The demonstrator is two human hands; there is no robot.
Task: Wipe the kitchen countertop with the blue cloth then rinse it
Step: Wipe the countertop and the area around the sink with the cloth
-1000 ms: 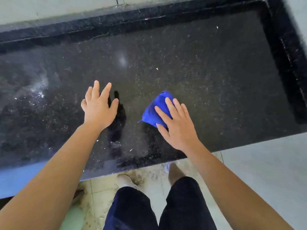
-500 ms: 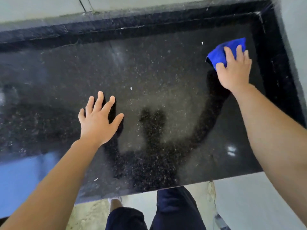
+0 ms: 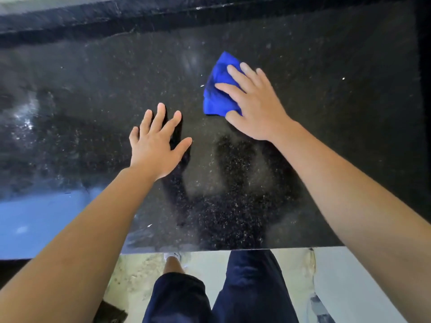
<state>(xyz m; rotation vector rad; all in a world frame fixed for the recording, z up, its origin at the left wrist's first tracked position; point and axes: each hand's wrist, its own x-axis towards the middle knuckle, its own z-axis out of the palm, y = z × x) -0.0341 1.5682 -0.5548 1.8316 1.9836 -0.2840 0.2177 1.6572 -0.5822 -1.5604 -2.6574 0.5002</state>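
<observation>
While the wiping goes on, the rinse is not yet begun, and no sink or tap shows anywhere in the frame. The blue cloth lies bunched on the dark speckled countertop a little right of centre in the upper half of the frame. The right hand presses it down with straight, slightly spread fingers and the thumb along its near edge; nothing curls round the fabric. The left hand rests just left of centre, fingers splayed wide and flat on the stone, holding nothing, seemingly as a brace. Pale specks dot the surface at the right, and smeary bright patches sit at the far left, so I judge that part of the top is yet to be covered. How much is already clean cannot be read from the glare.

Half a second ago the cloth was in the upper right of the frame, close to the raised back corner; it now sits nearer the middle, close to the left hand though apart from it. The left hand stays planted in about the same spot. A dark-clothed leg shows at the bottom edge.
</observation>
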